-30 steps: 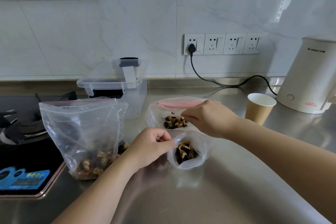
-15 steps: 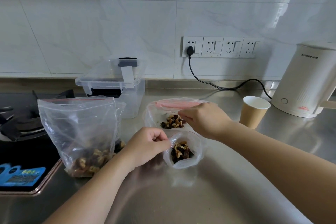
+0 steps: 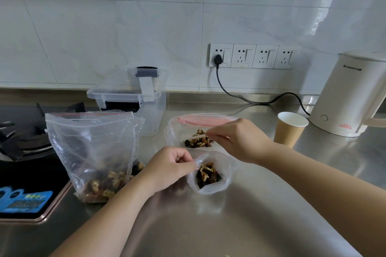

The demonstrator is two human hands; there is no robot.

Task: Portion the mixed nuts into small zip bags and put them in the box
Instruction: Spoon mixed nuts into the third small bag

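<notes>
Right hand (image 3: 240, 141) has lifted slightly, fingers now pinching nuts at 12 o'clock of the small bag (image 3: 211, 173); left hand (image 3: 169, 168) is still pinching its rim open, so filling's continuing.

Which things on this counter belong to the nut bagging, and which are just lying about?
In the job:
small zip bag, pinched open by left hand
bag with pink zip, right hand at its mouth
large nut bag
clear box

Lying about:
paper cup
kettle
gas hob
</notes>
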